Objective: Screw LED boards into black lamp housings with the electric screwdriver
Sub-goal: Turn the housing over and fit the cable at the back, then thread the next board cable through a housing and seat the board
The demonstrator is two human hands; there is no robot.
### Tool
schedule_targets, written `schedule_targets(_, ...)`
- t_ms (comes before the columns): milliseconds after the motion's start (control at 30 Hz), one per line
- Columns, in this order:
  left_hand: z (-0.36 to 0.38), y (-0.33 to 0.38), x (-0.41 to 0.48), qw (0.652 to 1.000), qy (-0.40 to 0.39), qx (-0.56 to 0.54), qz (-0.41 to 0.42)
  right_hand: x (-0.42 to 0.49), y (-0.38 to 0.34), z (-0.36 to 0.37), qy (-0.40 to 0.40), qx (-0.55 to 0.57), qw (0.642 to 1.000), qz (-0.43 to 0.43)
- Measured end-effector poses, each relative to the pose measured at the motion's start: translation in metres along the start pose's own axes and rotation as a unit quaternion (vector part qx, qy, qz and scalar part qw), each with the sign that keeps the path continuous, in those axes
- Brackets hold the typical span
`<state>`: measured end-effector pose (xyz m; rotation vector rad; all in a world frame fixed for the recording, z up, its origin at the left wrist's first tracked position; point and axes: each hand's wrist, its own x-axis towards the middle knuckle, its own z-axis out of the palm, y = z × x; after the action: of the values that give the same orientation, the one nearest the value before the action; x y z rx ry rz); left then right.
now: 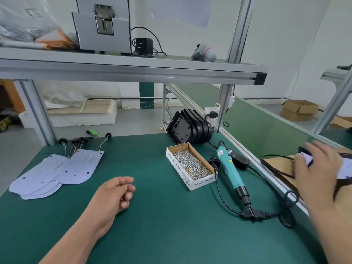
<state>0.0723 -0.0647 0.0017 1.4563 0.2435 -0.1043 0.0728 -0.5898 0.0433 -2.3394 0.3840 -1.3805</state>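
My left hand [112, 197] rests on the green mat [162, 225] with its fingers loosely curled and nothing in it. At the right edge my right hand [320, 172], blurred, lies with fingers spread on a black lamp housing with a white LED board in it [345, 168], which sits on cardboard [276, 162]. The teal electric screwdriver [230, 172] lies on the mat between the hands, tip toward me. A stack of white LED boards [57, 172] with wires lies at the left. Several empty black housings [190, 128] lean together at the back.
An open cardboard box of silver screws [181, 173] stands just left of the screwdriver. The screwdriver's black cable [285, 212] loops along the right rail. An aluminium shelf [133, 71] hangs overhead with a grey machine and adapter on it.
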Motion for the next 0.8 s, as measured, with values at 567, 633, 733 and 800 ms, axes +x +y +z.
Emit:
schedule_targets(567,-0.011,0.010,0.000,0.958,-0.018,-0.272,-0.095,0.011,-0.192,0.172,-0.342,-0.070,0.867,-0.357)
schedule_targets(633,-0.010,0.012,-0.001,0.950,-0.010,-0.294,-0.101,0.016,-0.204,0.187,-0.350,-0.120,0.847,-0.382)
schedule_targets(733,-0.011,0.014,-0.002,0.924,-0.008,-0.364,-0.115,0.018,-0.213,0.203,-0.355,-0.206,0.805,-0.428)
schedule_targets(800,-0.013,0.017,-0.004,0.904,-0.025,-0.406,-0.136,0.018,-0.213,0.209,-0.371,-0.248,0.782,-0.436)
